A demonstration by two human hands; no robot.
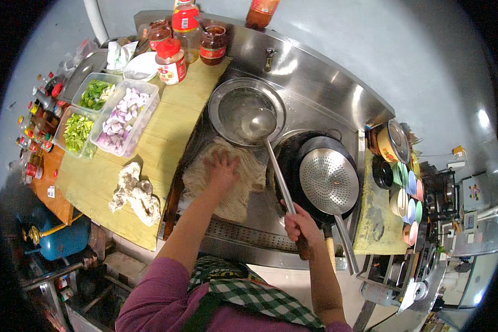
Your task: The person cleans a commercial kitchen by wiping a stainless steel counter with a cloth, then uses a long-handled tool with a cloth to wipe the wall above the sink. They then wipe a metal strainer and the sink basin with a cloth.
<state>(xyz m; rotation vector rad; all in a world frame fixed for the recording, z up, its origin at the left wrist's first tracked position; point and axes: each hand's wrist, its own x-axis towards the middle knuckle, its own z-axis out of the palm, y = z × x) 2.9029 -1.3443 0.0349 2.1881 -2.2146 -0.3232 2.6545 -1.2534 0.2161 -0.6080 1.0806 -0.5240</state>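
Note:
My left hand [223, 172] lies on a wet-looking, pale cloth [232, 203] with its fingers spread. The cloth is bunched on the stainless-steel counter, against the near rim of a round metal basin [217, 118]. In my right hand [302, 226] is the handle of a long steel ladle [279, 170]; its bowl is over the basin. Whether the bowl touches the basin's bottom I cannot tell. To the right of the ladle sits a dark wok [288, 166] holding a black pan, with a perforated steel skimmer [330, 182] across the top.
On the yellowish board [172, 137] to the left are a crumpled whitish rag [137, 193], a plastic container of chopped onion [122, 118], containers of chopped greens [78, 133] and a red-lidded jar [171, 62]. Stacked colored bowls [411, 207] stand right. A blue gas cylinder [64, 240] is lower left.

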